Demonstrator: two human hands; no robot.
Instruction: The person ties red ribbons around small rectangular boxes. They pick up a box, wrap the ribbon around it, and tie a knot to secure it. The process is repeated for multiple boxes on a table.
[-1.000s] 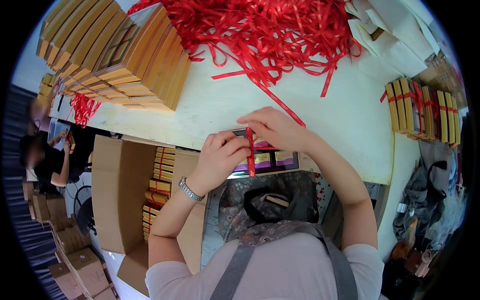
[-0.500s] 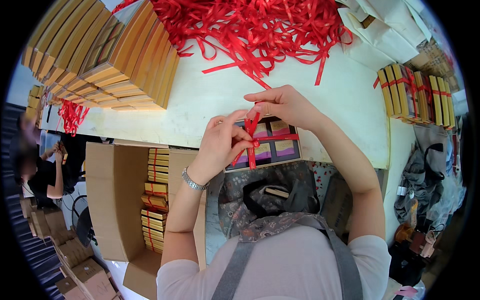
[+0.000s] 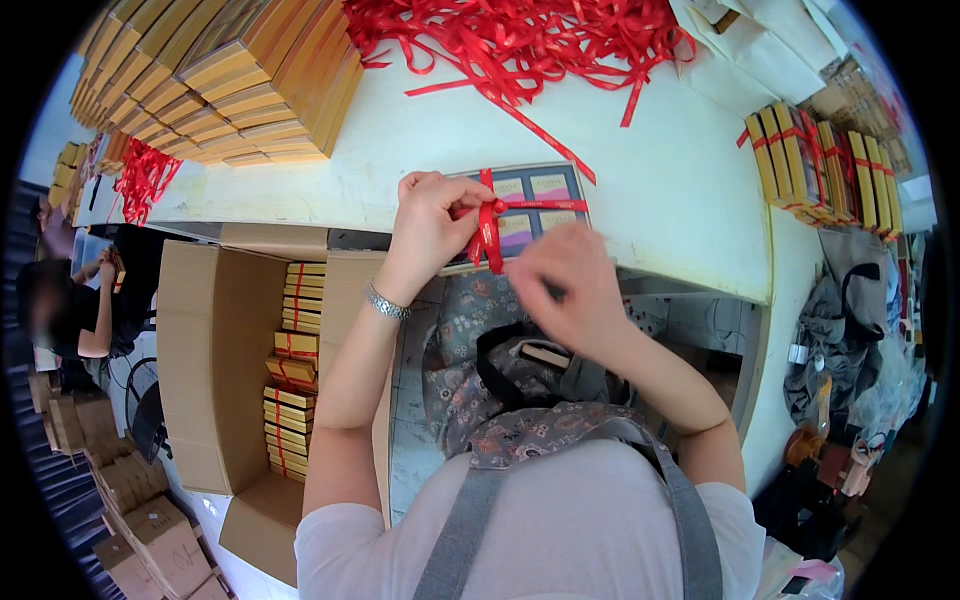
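A flat gift box (image 3: 552,184) lies at the near edge of the white table, its clear top showing purple and cream packets in dark compartments. Around it runs a red ribbon (image 3: 545,205), crossing and gathered near the left side. My left hand (image 3: 432,222) rests over the box's left end, thumb and fingers closed on the ribbon at the crossing. A ribbon loop or tail hangs toward me from there. My right hand (image 3: 568,290), blurred by motion, is curled at the box's near edge, fingertips close to that tail; whether they grip it is unclear.
Loose red ribbons (image 3: 520,50) heap at the back. Stacked gold boxes (image 3: 270,90) stand at far left, ribbon-tied boxes (image 3: 825,170) at right. A cardboard carton (image 3: 200,370) holding tied boxes stands below left. Another person (image 3: 70,310) works at far left.
My right hand has come down from the box's far side, where it held ribbon up, to its near edge. My left hand stays on the ribbon. The view has shifted slightly.
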